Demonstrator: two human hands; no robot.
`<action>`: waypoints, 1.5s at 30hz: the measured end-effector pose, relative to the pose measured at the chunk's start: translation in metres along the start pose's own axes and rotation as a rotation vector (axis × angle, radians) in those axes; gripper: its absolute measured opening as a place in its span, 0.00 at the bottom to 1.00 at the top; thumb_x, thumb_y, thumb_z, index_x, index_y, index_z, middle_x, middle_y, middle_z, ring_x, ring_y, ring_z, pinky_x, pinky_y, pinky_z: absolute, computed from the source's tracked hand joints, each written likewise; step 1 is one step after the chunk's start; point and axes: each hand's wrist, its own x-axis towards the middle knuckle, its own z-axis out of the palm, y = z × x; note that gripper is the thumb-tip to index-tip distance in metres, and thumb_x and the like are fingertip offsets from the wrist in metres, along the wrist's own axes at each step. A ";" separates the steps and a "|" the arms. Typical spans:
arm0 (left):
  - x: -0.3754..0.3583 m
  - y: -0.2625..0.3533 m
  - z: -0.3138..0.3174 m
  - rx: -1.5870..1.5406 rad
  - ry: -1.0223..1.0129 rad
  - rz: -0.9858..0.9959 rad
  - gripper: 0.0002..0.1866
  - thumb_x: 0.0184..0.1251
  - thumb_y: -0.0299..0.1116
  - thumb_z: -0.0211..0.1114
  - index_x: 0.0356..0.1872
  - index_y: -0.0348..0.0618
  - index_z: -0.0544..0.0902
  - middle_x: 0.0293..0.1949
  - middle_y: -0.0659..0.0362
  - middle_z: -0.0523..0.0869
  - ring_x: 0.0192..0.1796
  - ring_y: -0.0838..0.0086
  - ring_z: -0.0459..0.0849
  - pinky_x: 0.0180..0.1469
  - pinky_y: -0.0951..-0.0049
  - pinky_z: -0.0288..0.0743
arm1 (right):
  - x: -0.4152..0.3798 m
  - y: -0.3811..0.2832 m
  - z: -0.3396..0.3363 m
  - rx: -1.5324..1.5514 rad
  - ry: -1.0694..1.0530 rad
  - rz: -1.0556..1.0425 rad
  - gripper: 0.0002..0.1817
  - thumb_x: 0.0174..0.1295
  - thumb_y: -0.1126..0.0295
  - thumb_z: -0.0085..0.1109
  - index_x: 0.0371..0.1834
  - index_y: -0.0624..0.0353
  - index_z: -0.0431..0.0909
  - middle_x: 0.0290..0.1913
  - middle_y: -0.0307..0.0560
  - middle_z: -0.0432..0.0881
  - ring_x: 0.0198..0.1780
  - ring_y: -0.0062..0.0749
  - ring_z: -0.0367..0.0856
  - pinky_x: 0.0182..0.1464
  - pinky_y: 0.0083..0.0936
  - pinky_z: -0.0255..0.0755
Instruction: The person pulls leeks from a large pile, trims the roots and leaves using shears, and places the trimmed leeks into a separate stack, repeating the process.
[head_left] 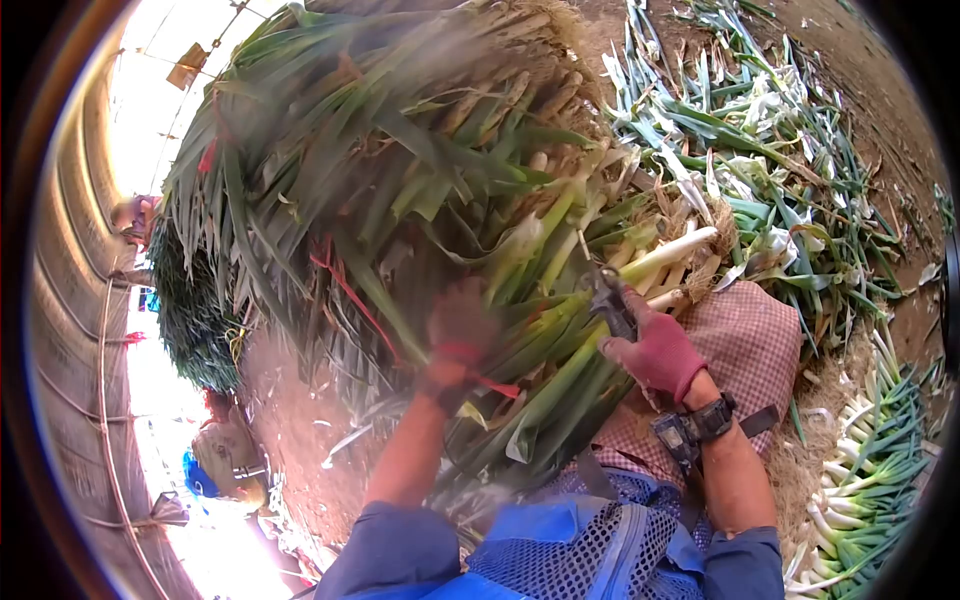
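My right hand [655, 350], in a dark red glove, is wrapped around the dark handle of an air blow gun [612, 305]. Its thin nozzle points up and away over the leeks. Low on the leaves in front of me, my left hand [463, 325] is smeared by motion, its fingers indistinct. Under both hands lie loose leeks [545, 375], their white stems [670, 255] and roots toward the right. Behind them rises a big heap of leeks [390, 150] with long drooping leaves. A red tie [355, 295] hangs among the leaves.
Stripped leaves [760, 170] cover the ground at the upper right. Trimmed leeks [865, 480] lie in a row at the lower right. A checked cloth [745, 330] covers my lap. Another leek pile [195, 300] and a person [228, 455] are at the left, by the curved tunnel wall [85, 300].
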 end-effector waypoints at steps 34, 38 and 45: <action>-0.006 -0.022 0.000 -0.198 -0.146 0.084 0.29 0.51 0.42 0.75 0.58 0.46 0.89 0.55 0.48 0.90 0.57 0.51 0.89 0.64 0.56 0.81 | 0.048 -0.024 -0.026 -0.143 -0.114 0.171 0.49 0.66 0.53 0.65 0.87 0.60 0.54 0.51 0.67 0.89 0.51 0.57 0.91 0.60 0.43 0.82; -0.017 -0.014 -0.025 -0.302 -0.318 0.080 0.29 0.50 0.41 0.74 0.57 0.44 0.90 0.53 0.46 0.91 0.55 0.49 0.89 0.62 0.56 0.82 | 0.002 -0.029 -0.012 -0.078 -0.212 -0.005 0.51 0.64 0.54 0.68 0.88 0.55 0.53 0.45 0.69 0.89 0.47 0.62 0.90 0.54 0.46 0.82; -0.064 -0.034 -0.053 -0.290 -0.420 0.165 0.29 0.54 0.46 0.76 0.58 0.45 0.90 0.52 0.45 0.91 0.53 0.49 0.90 0.60 0.57 0.82 | -0.001 -0.025 -0.019 -0.019 0.064 0.023 0.50 0.61 0.56 0.70 0.87 0.48 0.56 0.45 0.69 0.89 0.49 0.63 0.89 0.54 0.45 0.81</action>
